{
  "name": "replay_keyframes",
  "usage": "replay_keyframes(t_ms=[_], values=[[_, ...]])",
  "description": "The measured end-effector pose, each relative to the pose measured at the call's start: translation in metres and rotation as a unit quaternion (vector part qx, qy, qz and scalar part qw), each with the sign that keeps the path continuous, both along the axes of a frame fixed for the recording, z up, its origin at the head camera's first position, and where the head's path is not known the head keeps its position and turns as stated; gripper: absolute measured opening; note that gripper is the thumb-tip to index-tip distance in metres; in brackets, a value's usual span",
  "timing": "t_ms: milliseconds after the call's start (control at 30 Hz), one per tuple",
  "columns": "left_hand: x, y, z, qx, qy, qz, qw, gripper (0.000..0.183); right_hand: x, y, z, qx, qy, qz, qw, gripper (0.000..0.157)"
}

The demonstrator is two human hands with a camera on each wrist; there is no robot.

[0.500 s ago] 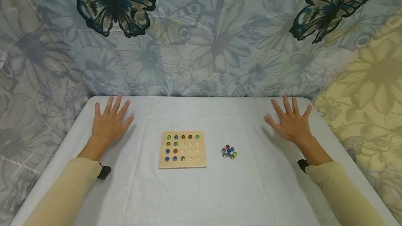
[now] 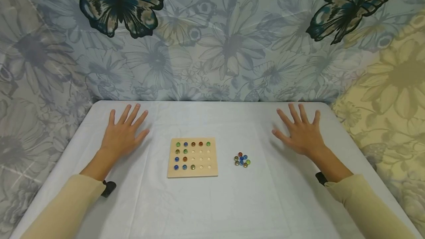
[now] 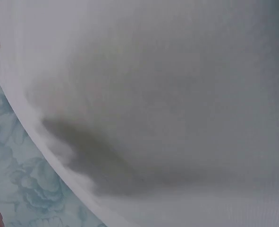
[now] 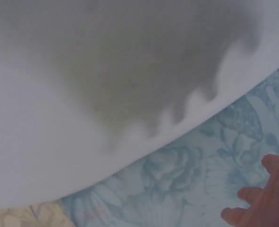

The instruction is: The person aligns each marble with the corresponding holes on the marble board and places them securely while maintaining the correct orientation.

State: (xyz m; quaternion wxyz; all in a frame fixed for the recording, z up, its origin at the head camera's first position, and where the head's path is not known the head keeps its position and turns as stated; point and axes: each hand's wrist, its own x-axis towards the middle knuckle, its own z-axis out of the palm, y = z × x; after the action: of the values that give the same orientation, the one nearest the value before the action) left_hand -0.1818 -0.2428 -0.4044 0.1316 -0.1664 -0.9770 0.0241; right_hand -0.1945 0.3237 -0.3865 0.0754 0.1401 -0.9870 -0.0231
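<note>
A square wooden board (image 2: pixel 201 174) with rows of shallow holes lies in the middle of the table in the head view. Glass marbles fill its back row and part of the left side. To its right sits a small cluster of loose marbles (image 2: pixel 241 158) in blue, red, green and brownish tones. My left hand (image 2: pixel 121 137) hovers left of the board with fingers spread, holding nothing. On the far side of the marbles, to the right, my right hand (image 2: pixel 303 135) is spread the same way and holds nothing. Fingertips (image 4: pixel 252 194) show in the right wrist view.
A white cloth covers the table (image 2: pixel 212 209). Patterned fabric (image 2: pixel 232 47) with flowers and butterflies hangs behind its back edge and at both sides. Each wrist carries a dark strap-on device (image 2: pixel 108 189).
Both hands have moved inward toward the middle of the table, still spread. The board and the marbles have stayed where they were.
</note>
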Motion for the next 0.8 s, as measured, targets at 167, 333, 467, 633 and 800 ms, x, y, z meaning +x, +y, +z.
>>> replay_keyframes(t_ms=[167, 333, 467, 633, 800], values=[[0.008, 0.011, -0.002, -0.012, 0.035, -0.032, 0.9988, 0.066, 0.009, -0.011, 0.001, 0.007, 0.022, 0.032, 0.999, 0.079], [0.017, 0.02, -0.004, -0.011, 0.051, -0.07, 0.9962, 0.067, 0.019, -0.022, -0.001, 0.01, 0.032, 0.064, 0.997, 0.078], [0.025, 0.028, -0.005, -0.012, 0.047, -0.09, 0.9947, 0.067, 0.025, -0.03, -0.004, 0.011, 0.032, 0.084, 0.996, 0.078], [0.033, 0.037, -0.004, -0.012, 0.03, -0.107, 0.9937, 0.068, 0.032, -0.039, -0.008, -0.009, 0.036, 0.119, 0.992, 0.077], [0.039, 0.045, -0.005, -0.014, 0.007, -0.115, 0.9932, 0.069, 0.039, -0.047, -0.012, -0.035, 0.031, 0.152, 0.987, 0.076]])
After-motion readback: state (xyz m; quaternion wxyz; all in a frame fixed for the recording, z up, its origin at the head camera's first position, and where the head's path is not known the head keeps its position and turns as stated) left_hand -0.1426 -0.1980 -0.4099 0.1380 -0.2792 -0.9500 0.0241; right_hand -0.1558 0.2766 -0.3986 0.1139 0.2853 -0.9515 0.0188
